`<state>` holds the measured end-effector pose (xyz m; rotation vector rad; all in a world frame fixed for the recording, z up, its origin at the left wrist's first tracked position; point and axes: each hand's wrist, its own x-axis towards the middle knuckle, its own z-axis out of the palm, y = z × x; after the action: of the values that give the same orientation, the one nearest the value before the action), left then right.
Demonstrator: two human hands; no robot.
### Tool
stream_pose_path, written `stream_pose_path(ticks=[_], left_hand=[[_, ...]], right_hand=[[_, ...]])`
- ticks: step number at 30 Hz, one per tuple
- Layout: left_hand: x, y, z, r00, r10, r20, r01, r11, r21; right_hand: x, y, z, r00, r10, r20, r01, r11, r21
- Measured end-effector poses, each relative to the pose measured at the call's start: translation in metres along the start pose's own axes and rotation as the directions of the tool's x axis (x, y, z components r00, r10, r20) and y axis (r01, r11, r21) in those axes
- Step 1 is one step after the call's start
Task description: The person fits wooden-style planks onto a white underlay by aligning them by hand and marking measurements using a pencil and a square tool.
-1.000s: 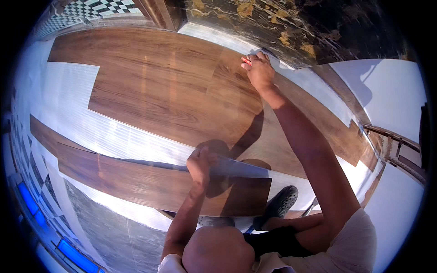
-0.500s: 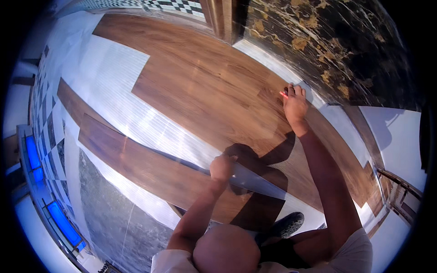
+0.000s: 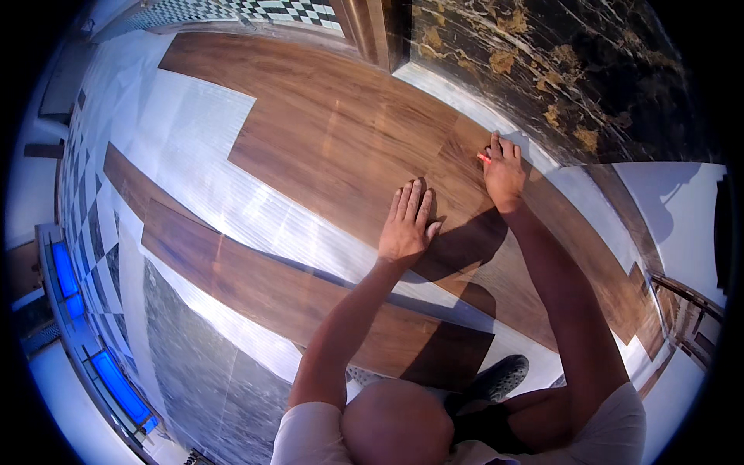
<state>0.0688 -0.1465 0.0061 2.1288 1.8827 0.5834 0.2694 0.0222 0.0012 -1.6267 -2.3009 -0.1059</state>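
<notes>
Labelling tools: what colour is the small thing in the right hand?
Red-orange: the small marker-like tool at the right hand, head view.

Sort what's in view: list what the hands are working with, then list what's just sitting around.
In hand:
- left hand, flat on the laid wood planks
- right hand, holding a small red marker on the planks

Sitting around:
- loose plank on the white underlay
- black shoe
- dark marble wall

Short white sleeves on both shoulders, bare forearms, no gloves on the left hand (image 3: pixel 406 225) or right hand (image 3: pixel 504 172), black shoe (image 3: pixel 496 377).
</notes>
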Motion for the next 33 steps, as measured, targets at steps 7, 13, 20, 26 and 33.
stream_pose_path(ticks=[7,13,20,26,33], left_hand=[[0.002,0.007,-0.001,0.992,0.030,0.126,-0.034,0.999,0.032],[0.000,0.005,-0.002,0.994,0.041,0.099,-0.044,0.999,0.024],[0.005,0.006,-0.001,0.997,0.050,0.066,-0.052,0.999,0.016],[-0.007,0.002,-0.001,0.998,0.050,0.032,-0.050,0.999,-0.002],[-0.004,0.005,-0.008,0.997,0.077,0.030,-0.078,0.997,0.020]], right_hand=[[-0.009,0.010,0.010,0.999,0.039,0.000,-0.039,0.999,0.029],[-0.011,0.009,0.003,0.999,0.020,-0.037,-0.020,1.000,0.004],[0.001,0.014,-0.012,0.996,0.017,0.085,-0.016,1.000,-0.010],[-0.018,0.065,-0.054,0.955,-0.179,0.236,0.161,0.983,0.093],[-0.107,0.194,-0.077,0.899,0.150,0.412,-0.088,0.982,-0.166]])
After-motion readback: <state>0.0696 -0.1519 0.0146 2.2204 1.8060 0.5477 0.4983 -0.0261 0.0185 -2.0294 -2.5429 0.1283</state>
